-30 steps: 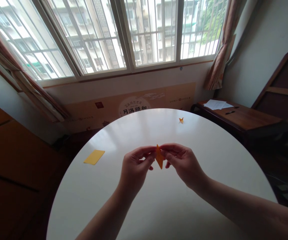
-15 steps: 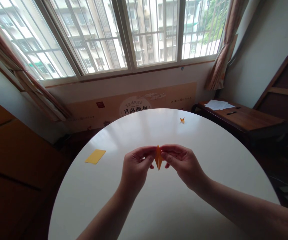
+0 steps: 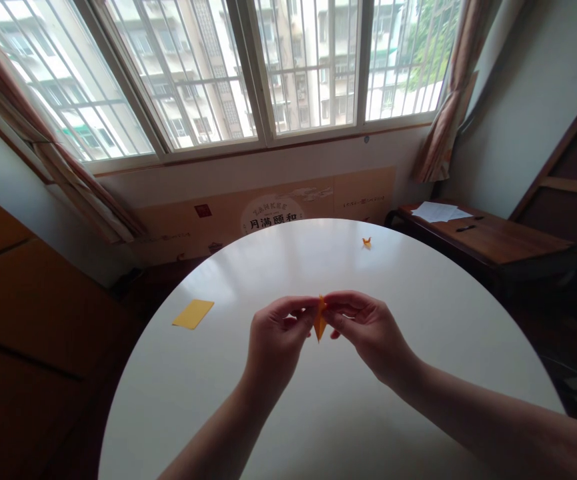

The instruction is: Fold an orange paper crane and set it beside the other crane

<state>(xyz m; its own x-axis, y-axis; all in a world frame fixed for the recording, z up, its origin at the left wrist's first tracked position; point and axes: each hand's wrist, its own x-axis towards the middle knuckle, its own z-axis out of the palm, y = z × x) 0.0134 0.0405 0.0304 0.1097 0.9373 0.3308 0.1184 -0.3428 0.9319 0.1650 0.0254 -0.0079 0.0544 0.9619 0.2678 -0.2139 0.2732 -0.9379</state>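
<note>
Between my two hands, above the middle of the white round table [image 3: 318, 413], is a folded piece of orange origami paper [image 3: 319, 327], its narrow point hanging down. My left hand [image 3: 281, 333] pinches its left side between thumb and fingers. From the other side, my right hand [image 3: 363, 327] grips it the same way, with the fingertips of both hands almost meeting. The upper part of the paper is partly hidden by the fingers.
A flat stack of yellow paper [image 3: 194, 314] lies on the table's left side. Near the far edge stands a small orange folded bird [image 3: 367, 243]. To the right, a low wooden table [image 3: 518, 237] bears white sheets [image 3: 438, 212] and a dark pen [image 3: 465, 229].
The top of the orange paper is now more covered and pressed between my fingers, and its shape looks narrower at the top. My left hand has shifted slightly to the right.
</note>
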